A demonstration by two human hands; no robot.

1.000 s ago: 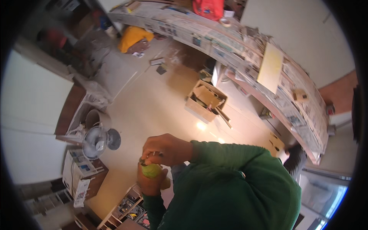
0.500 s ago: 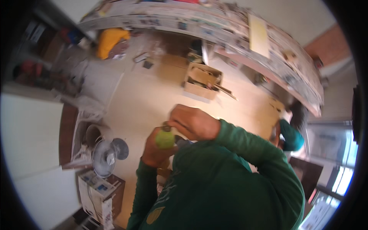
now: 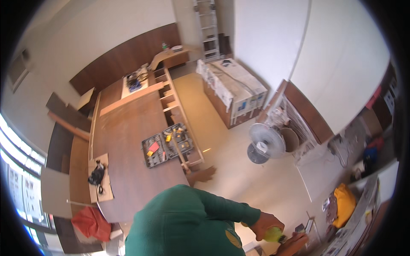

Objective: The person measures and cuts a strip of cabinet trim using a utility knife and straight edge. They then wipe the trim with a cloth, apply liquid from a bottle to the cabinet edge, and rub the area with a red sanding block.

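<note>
Near the lower right, my left hand (image 3: 267, 225) is wrapped round a lime-green tool (image 3: 274, 234) with a dark nose, possibly a drill. My right hand (image 3: 294, 244) is at the nose end with its fingers bent together. Whatever lies between those fingers is too small or blurred to name. The tool is held in the air above the pale floor, and the lower part of it is hidden by my left hand. A green sleeve (image 3: 232, 209) covers my left arm.
An open tool case (image 3: 156, 149) lies on a broad brown wooden bed platform (image 3: 124, 141). Beyond the floor stand a fan (image 3: 267, 141), a paper-covered cabinet (image 3: 235, 85) and a ladder (image 3: 208, 30). A yellow cloth (image 3: 344, 205) lies at right. A brown hand- or foot-like shape (image 3: 203, 175) is unclear.
The view has swung round to the platform and cabinet side, so my hands now appear lower and further right. The green tool stays in my left hand, with my right hand at its nose.
</note>
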